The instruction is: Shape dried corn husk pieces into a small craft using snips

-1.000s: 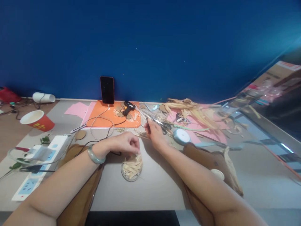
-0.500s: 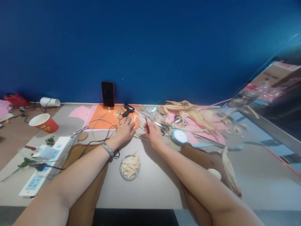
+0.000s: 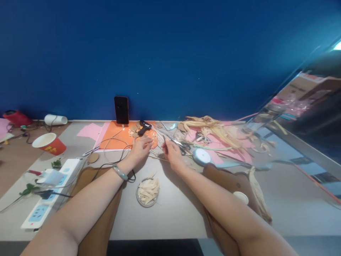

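My left hand, with a bangle at its wrist, is over the near right corner of the orange sheet. Its fingers are bent together; whatever they may pinch is too small to make out. Just beyond it lies a black glue gun. My right hand is closed on a slim dark tool, which looks like tweezers and points up and away. Scissors lie right of that hand. Nearer me, a small round dish holds pale strips.
A phone leans on the blue wall. Raffia-like fibre and pink paper lie right, near a ribbon spool. Left are a power strip, a paper cup and loose cables.
My left hand has drawn slightly back from the glue gun, and its fingers are more bent. My right hand stays near the same place with the dark tool. The view has tilted slightly.
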Available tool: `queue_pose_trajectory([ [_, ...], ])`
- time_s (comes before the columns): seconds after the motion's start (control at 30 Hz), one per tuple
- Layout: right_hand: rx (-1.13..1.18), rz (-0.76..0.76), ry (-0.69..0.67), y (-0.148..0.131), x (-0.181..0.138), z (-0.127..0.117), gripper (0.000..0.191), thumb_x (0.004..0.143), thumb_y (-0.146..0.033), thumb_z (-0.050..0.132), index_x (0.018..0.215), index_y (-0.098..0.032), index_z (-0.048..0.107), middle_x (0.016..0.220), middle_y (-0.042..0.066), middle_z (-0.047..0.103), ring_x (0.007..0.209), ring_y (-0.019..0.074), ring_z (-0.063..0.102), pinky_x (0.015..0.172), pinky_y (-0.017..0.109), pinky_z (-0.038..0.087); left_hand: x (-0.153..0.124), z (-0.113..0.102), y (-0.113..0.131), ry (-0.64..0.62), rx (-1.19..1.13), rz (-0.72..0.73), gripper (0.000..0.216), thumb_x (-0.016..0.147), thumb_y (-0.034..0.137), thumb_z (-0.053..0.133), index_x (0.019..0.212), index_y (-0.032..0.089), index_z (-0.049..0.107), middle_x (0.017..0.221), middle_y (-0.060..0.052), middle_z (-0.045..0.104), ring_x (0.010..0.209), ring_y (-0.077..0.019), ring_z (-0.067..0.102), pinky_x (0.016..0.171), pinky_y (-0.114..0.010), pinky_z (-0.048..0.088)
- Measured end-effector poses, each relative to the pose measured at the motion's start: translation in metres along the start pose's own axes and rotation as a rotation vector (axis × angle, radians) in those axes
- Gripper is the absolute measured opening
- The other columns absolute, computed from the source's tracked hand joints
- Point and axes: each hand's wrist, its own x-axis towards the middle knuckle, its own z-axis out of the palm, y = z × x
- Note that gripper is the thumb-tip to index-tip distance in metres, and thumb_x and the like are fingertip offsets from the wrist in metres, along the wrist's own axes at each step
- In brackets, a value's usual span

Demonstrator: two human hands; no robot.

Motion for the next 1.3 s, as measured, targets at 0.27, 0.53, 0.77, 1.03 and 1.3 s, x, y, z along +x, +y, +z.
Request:
queue_pose_trajectory([
  [0.27, -0.042, 0.003, -0.086, -0.004, -0.004, -0.001, 0.043, 0.065, -0.048, 0.077, 0.093, -0.018, 0.067, 0.065, -0.001, 0.058, 0.058, 0.0124, 0.052, 0.049, 0.025, 0.041, -0.008, -0.021, 0.005, 0.021, -0.74, -0.327, 0.025, 0.061, 0.032, 0.08, 0.077, 0.016, 0.07, 0.071, -0.003, 0.07, 0.066, -0.0144, 0.063, 0.067, -0.027, 0.05],
  [0.53, -0.092, 0.031, -0.19, -0.015, -0.013, 0.002, 0.026, 0.071, -0.04, 0.073, 0.075, -0.017, 0.064, 0.057, -0.003, 0.053, 0.05, 0.0086, 0.041, 0.046, 0.023, 0.031, -0.013, -0.028, 0.02, 0.019, -0.814, -0.341, 0.025, 0.06, 0.031, 0.082, 0.074, 0.017, 0.068, 0.068, 0.001, 0.066, 0.063, -0.0125, 0.059, 0.064, -0.026, 0.047],
  [0.77, -0.048, 0.046, -0.136, -0.015, -0.011, 0.003, 0.034, 0.069, -0.047, 0.074, 0.071, -0.018, 0.056, 0.049, -0.008, 0.04, 0.042, 0.0065, 0.025, 0.043, 0.024, 0.018, -0.013, -0.034, 0.03, 0.184, -0.891, -0.379, 0.026, 0.058, 0.025, 0.081, 0.077, 0.016, 0.066, 0.068, 0.002, 0.064, 0.066, -0.0112, 0.058, 0.069, -0.026, 0.046],
  [1.03, -0.017, 0.051, -0.163, -0.014, -0.015, 0.005, 0.032, 0.071, -0.045, 0.073, 0.071, -0.018, 0.056, 0.05, -0.007, 0.04, 0.042, 0.0062, 0.026, 0.042, 0.024, 0.017, -0.016, -0.027, 0.029, -0.008, -1.024, -0.415, 0.032, 0.056, 0.025, 0.084, 0.08, 0.014, 0.064, 0.073, -0.001, 0.069, 0.069, -0.0129, 0.064, 0.07, -0.026, 0.047],
  [1.3, -0.15, 0.02, -0.206, -0.016, -0.022, 0.008, 0.024, 0.075, -0.04, 0.068, 0.073, -0.019, 0.059, 0.05, -0.006, 0.042, 0.046, 0.0089, 0.032, 0.044, 0.024, 0.024, -0.017, -0.03, 0.03, 0.017, -1.003, -0.395, 0.024, 0.066, 0.034, 0.079, 0.072, 0.015, 0.068, 0.066, 0.0, 0.067, 0.066, -0.0117, 0.061, 0.072, -0.026, 0.047],
])
